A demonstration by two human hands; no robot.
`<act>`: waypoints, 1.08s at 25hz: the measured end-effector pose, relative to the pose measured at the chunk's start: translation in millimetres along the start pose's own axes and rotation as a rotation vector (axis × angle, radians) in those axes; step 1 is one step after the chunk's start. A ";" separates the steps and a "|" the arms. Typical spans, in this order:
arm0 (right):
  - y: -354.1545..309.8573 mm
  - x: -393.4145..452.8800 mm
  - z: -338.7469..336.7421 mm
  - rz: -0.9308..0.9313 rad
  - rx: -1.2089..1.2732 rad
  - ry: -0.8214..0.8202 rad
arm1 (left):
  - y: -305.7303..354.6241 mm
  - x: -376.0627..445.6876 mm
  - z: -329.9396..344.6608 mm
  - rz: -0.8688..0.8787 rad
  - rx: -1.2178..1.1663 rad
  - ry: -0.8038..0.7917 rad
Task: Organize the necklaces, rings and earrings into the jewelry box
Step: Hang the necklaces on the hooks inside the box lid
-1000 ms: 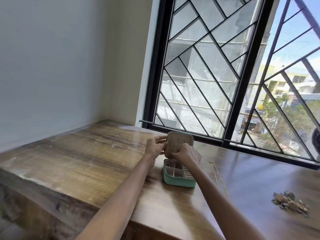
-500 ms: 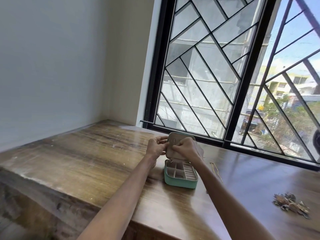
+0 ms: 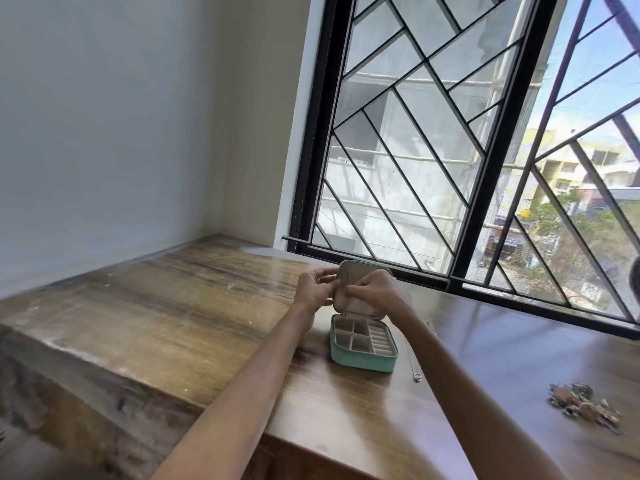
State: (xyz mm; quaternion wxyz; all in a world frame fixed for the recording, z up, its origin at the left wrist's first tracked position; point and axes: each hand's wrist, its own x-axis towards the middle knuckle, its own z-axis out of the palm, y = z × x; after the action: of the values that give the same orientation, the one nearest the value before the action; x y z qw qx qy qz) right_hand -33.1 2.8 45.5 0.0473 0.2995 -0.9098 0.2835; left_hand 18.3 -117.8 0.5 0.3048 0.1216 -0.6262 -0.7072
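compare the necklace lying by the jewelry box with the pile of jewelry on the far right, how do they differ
The necklace is a single thin chain stretched out in a line, ending in a small ring pendant; the pile of jewelry is a bunched heap of many pieces. The necklace lies right beside the jewelry box; the pile sits well off to its right. Both rest on the wooden table, outside the box.

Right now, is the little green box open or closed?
Open. The jewelry box has its lid standing up, and its tray compartments show; both hands work at the lid.
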 end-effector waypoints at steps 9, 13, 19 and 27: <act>-3.1 -0.6 -4.7 -0.050 0.011 0.114 | 0.8 -2.1 -0.7 0.003 0.001 -0.005; -5.0 -0.2 0.8 -0.057 -0.020 0.165 | 0.0 -0.9 -0.6 0.002 -0.002 -0.007; -0.4 1.0 10.8 -0.042 -0.106 0.169 | 0.3 -0.9 -0.2 0.005 0.000 -0.005; 5.6 -0.6 18.0 -0.086 -0.182 0.153 | 0.9 -1.3 -0.3 0.005 0.001 0.006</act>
State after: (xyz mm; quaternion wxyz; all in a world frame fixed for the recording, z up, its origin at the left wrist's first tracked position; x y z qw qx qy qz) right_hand -34.2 -3.0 27.6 0.1560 0.3103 -0.9117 0.2196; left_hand 19.8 -117.3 1.0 0.3082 0.1224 -0.6261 -0.7057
